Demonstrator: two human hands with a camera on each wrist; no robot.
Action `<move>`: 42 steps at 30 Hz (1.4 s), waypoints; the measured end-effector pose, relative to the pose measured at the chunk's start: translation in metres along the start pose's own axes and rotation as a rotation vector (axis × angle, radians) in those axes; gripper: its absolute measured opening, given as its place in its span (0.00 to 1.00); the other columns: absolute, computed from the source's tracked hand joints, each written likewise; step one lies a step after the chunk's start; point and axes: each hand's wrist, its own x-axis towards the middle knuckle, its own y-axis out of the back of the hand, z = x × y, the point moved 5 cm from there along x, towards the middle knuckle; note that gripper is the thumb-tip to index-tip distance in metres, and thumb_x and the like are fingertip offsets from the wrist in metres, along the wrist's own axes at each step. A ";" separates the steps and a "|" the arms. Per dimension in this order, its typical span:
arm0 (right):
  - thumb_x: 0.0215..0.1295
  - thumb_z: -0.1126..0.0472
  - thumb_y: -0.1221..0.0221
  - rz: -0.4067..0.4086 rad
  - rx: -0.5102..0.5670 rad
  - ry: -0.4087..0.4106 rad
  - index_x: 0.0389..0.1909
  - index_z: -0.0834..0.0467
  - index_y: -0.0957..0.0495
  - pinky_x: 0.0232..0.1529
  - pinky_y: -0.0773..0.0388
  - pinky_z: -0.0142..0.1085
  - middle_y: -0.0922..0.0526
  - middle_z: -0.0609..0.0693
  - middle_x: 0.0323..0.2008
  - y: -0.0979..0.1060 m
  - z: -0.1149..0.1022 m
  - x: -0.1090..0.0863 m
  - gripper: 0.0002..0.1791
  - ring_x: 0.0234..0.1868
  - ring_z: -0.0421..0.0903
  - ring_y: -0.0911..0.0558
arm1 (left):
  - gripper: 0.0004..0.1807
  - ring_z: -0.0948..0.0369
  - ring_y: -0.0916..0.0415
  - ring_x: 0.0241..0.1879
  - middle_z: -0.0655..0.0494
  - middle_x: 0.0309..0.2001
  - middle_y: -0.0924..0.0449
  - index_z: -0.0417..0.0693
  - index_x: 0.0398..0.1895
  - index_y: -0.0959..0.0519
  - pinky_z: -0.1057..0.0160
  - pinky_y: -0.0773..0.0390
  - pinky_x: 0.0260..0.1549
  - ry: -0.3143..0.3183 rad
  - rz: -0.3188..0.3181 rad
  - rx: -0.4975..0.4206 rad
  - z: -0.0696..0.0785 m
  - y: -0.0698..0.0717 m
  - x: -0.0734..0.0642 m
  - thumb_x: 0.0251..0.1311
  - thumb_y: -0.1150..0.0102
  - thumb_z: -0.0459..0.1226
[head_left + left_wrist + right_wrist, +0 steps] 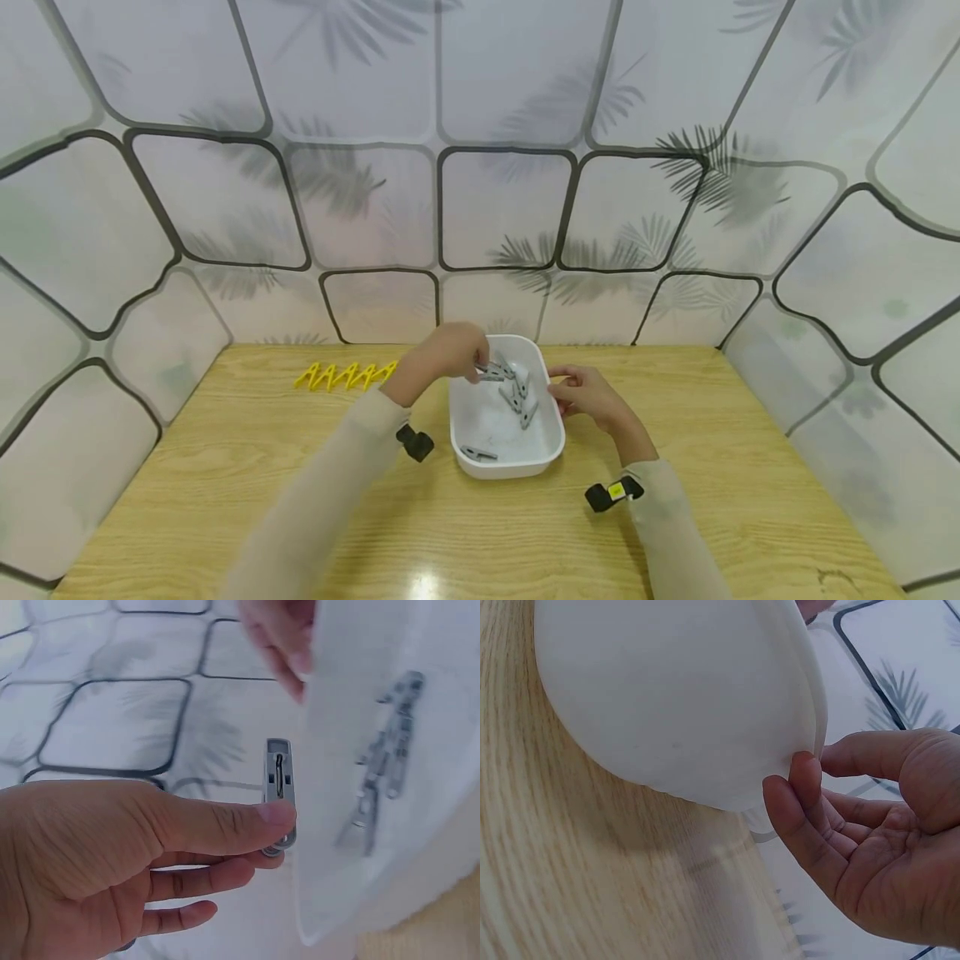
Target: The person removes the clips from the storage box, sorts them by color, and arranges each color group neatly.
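Observation:
My left hand (446, 354) is over the far left part of a white plastic tub (507, 472). Its thumb and forefinger pinch a grey clothespin (279, 769), seen upright in the left wrist view. Several more grey clothespins (517, 398) lie in a loose pile inside the tub, toward its far right. One grey clothespin (478, 454) lies apart in the near left corner. At the tub's right side, my right hand (590, 393) holds the rim, with the thumb and fingertips on either side of it in the right wrist view.
Several yellow clothespins (348, 377) stand in a row on the wooden table (225, 492), left of the tub and partly behind my left forearm. A patterned wall covering (495, 208) rises behind the table and along both sides.

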 end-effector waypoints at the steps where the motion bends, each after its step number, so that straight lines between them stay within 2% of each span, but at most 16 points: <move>1: 0.75 0.63 0.44 -0.001 0.001 0.000 0.69 0.71 0.33 0.34 0.16 0.37 0.19 0.49 0.29 0.000 0.000 0.000 0.27 0.27 0.40 0.20 | 0.10 0.60 0.19 0.40 0.57 0.39 0.13 0.48 0.39 0.11 0.59 0.19 0.45 0.013 0.018 -0.034 -0.001 0.003 -0.005 0.53 0.23 0.37; 5: 0.75 0.63 0.44 -0.002 -0.002 0.003 0.69 0.71 0.33 0.35 0.16 0.37 0.19 0.48 0.29 0.001 0.001 0.002 0.27 0.28 0.40 0.19 | 0.11 0.56 0.17 0.44 0.54 0.42 0.11 0.47 0.40 0.11 0.56 0.18 0.48 0.051 0.099 -0.116 -0.008 0.016 -0.025 0.54 0.24 0.37; 12: 0.74 0.63 0.44 0.009 -0.013 -0.007 0.69 0.70 0.32 0.34 0.16 0.37 0.19 0.48 0.29 0.003 0.001 0.004 0.26 0.28 0.40 0.19 | 0.13 0.56 0.18 0.40 0.54 0.40 0.11 0.46 0.43 0.11 0.56 0.19 0.44 0.121 0.244 -0.186 -0.024 0.028 -0.065 0.55 0.25 0.39; 16: 0.75 0.63 0.44 0.007 -0.016 -0.012 0.68 0.70 0.32 0.34 0.17 0.36 0.19 0.48 0.28 0.003 -0.001 0.005 0.26 0.28 0.40 0.19 | 0.13 0.56 0.19 0.39 0.52 0.40 0.12 0.45 0.43 0.11 0.55 0.19 0.41 0.166 0.341 -0.242 -0.040 0.033 -0.093 0.55 0.25 0.39; 21: 0.75 0.63 0.45 -0.003 -0.011 -0.014 0.69 0.71 0.33 0.34 0.17 0.35 0.18 0.48 0.29 0.002 -0.003 0.006 0.26 0.28 0.40 0.19 | 0.13 0.54 0.20 0.38 0.50 0.41 0.12 0.44 0.44 0.12 0.53 0.21 0.37 0.250 0.409 -0.272 -0.066 0.037 -0.126 0.58 0.27 0.39; 27: 0.75 0.64 0.45 -0.005 -0.014 -0.019 0.69 0.71 0.33 0.34 0.17 0.35 0.17 0.52 0.31 0.003 -0.002 0.009 0.26 0.29 0.40 0.19 | 0.14 0.49 0.18 0.39 0.43 0.42 0.13 0.41 0.45 0.13 0.48 0.20 0.37 0.357 0.449 -0.254 -0.095 0.037 -0.156 0.61 0.30 0.41; 32: 0.75 0.64 0.45 0.007 -0.029 -0.025 0.69 0.71 0.33 0.34 0.17 0.36 0.19 0.51 0.30 0.001 -0.002 0.008 0.25 0.29 0.41 0.20 | 0.17 0.45 0.17 0.40 0.39 0.44 0.13 0.37 0.45 0.14 0.46 0.19 0.38 0.443 0.471 -0.233 -0.115 0.031 -0.177 0.62 0.31 0.42; 36: 0.75 0.64 0.45 0.011 -0.034 -0.024 0.68 0.70 0.32 0.35 0.17 0.36 0.19 0.49 0.30 0.002 0.001 0.008 0.25 0.29 0.41 0.20 | 0.20 0.44 0.16 0.40 0.38 0.43 0.12 0.35 0.45 0.14 0.45 0.18 0.37 0.498 0.472 -0.217 -0.130 0.021 -0.186 0.61 0.30 0.44; 42: 0.75 0.64 0.45 0.007 -0.030 -0.018 0.69 0.70 0.32 0.36 0.16 0.37 0.19 0.48 0.30 0.002 0.001 0.007 0.26 0.30 0.40 0.19 | 0.20 0.47 0.15 0.37 0.39 0.42 0.12 0.36 0.43 0.14 0.51 0.18 0.31 0.588 0.415 -0.230 -0.152 0.001 -0.196 0.60 0.30 0.45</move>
